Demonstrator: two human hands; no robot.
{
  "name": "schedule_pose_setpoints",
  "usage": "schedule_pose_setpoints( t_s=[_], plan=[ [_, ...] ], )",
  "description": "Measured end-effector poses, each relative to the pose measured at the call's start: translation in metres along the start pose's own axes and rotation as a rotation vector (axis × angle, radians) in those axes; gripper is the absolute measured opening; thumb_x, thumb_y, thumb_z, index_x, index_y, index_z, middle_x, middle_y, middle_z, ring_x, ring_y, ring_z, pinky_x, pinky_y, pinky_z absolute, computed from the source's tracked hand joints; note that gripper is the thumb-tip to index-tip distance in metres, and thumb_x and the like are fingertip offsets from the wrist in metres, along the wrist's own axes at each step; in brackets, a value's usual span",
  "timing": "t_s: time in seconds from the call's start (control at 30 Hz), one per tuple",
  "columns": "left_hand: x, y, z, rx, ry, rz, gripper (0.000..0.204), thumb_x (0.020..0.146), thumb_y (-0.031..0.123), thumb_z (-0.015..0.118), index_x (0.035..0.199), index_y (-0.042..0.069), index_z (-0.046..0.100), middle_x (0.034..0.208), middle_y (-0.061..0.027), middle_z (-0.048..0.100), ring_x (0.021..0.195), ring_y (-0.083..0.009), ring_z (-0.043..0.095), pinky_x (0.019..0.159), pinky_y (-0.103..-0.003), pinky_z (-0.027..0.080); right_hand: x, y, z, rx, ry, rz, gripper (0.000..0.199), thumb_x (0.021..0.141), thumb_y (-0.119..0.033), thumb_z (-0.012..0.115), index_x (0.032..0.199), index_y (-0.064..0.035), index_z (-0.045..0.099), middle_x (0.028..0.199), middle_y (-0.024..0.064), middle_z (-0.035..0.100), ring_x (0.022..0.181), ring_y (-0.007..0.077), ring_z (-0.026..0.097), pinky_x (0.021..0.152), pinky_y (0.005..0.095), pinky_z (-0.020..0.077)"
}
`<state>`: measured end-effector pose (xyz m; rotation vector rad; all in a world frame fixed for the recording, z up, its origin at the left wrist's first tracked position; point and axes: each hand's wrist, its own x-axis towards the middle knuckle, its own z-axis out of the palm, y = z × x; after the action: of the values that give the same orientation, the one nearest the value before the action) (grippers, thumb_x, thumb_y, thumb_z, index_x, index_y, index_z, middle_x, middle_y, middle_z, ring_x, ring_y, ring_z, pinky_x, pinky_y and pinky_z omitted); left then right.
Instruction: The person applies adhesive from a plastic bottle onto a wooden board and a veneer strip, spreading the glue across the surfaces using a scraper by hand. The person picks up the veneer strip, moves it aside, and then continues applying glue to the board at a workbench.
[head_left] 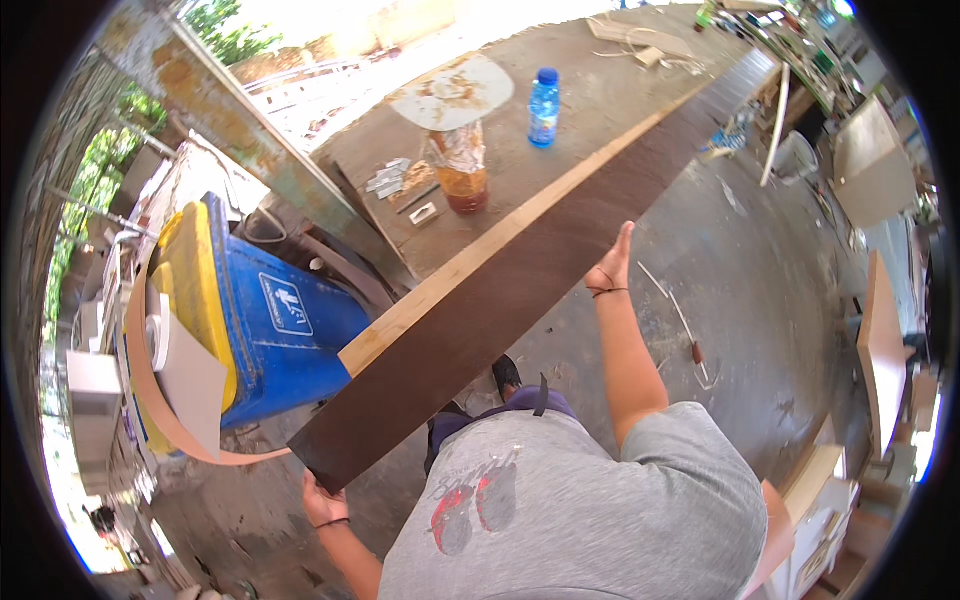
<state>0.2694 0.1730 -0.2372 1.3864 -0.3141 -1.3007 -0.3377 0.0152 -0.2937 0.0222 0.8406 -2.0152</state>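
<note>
A long dark brown board point(520, 270) with a pale wood edge runs diagonally from lower left to upper right, held on edge in front of my body. My left hand point(322, 503) grips its near lower end from beneath. My right hand point(612, 262) presses flat against the dark face about midway along, fingers pointing up. The far end reaches toward the cluttered corner at the top right.
A blue bin point(275, 320) with a yellow lid stands at left with a curved strip and panels leaning by it. A workbench point(560, 130) behind the board carries a blue water bottle point(543, 106), a wrapped jar point(462, 170) and scraps. Pale panels point(884, 345) stand at right on the concrete floor.
</note>
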Motion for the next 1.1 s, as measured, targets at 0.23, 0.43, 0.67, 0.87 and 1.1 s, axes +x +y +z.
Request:
schedule_pose_setpoints(
  t_s=[0.23, 0.43, 0.67, 0.87, 1.1],
  plan=[
    [0.021, -0.024, -0.037, 0.362, 0.292, -0.146, 0.038, 0.096, 0.039, 0.058, 0.119, 0.009, 0.060, 0.114, -0.0057, 0.065, 0.097, -0.0196, 0.061, 0.080, -0.034, 0.048, -0.043, -0.005, 0.014, 0.095, -0.194, 0.113, 0.084, 0.084, -0.064, 0.063, 0.142, -0.0074, 0.039, 0.136, 0.0147, 0.053, 0.125, 0.0330, 0.052, 0.105, 0.0500, 0.0433],
    [-0.006, -0.022, -0.003, 1.090, 0.127, 0.752, 0.083, 0.082, 0.048, 0.075, 0.140, -0.001, 0.041, 0.140, -0.0211, 0.046, 0.127, -0.0348, 0.047, 0.105, -0.043, 0.038, -0.102, 0.002, 0.035, 0.126, -0.335, 0.140, 0.077, 0.088, -0.058, 0.063, 0.140, -0.0054, 0.043, 0.142, 0.0135, 0.050, 0.130, 0.0321, 0.048, 0.109, 0.0501, 0.0376],
    [-0.115, -0.022, 0.131, 1.358, -0.357, 1.037, 0.133, 0.057, 0.076, 0.075, 0.154, 0.007, 0.015, 0.157, -0.0212, 0.021, 0.146, -0.0388, 0.019, 0.110, -0.068, 0.009, -0.211, 0.019, 0.054, 0.092, -0.533, 0.254, 0.071, 0.091, -0.050, 0.063, 0.141, -0.0044, 0.041, 0.140, 0.0131, 0.050, 0.131, 0.0302, 0.047, 0.110, 0.0487, 0.0365],
    [-0.146, -0.013, 0.152, 1.704, -0.517, 1.043, 0.150, 0.045, 0.085, 0.071, 0.156, 0.010, 0.005, 0.161, -0.0209, 0.009, 0.150, -0.0388, 0.004, 0.109, -0.072, -0.003, -0.310, 0.041, 0.021, 0.107, -0.691, 0.571, 0.072, 0.091, -0.050, 0.062, 0.143, -0.0053, 0.040, 0.143, 0.0106, 0.049, 0.135, 0.0279, 0.043, 0.112, 0.0474, 0.0334],
    [-0.157, -0.018, 0.114, 1.667, -0.691, 0.783, 0.154, 0.040, 0.083, 0.075, 0.156, 0.011, 0.003, 0.158, -0.0210, 0.016, 0.147, -0.0382, 0.015, 0.110, -0.071, -0.001, -0.358, 0.037, -0.005, -0.015, -0.986, 0.673, 0.071, 0.090, -0.051, 0.063, 0.143, -0.0085, 0.042, 0.143, 0.0077, 0.049, 0.132, 0.0229, 0.044, 0.105, 0.0429, 0.0365]
  ],
)
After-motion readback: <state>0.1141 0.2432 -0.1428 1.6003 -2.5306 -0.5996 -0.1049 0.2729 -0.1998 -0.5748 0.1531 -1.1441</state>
